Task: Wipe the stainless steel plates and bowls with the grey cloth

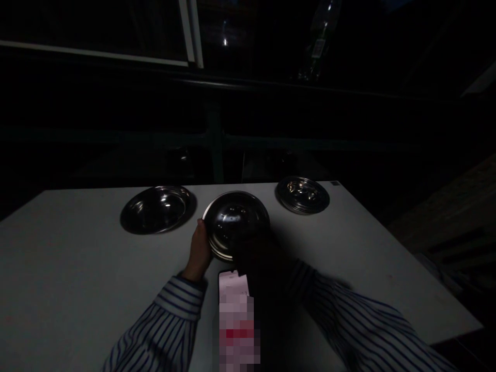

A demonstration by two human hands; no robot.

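My left hand grips the left edge of a shiny steel bowl in the middle of the white table, thumb along the rim. Over the bowl's lower right side lies my right hand, so dark that its fingers do not show. A dark patch around it may be cloth or shadow; I cannot tell which. Just below the bowl is a phone with a lit pinkish screen, partly blurred out. Both forearms wear striped sleeves.
A wide steel dish sits at the left back of the white table. At the right back is a stack of steel plates or lids. Beyond the table's far edge a clear plastic bottle shows in the dark.
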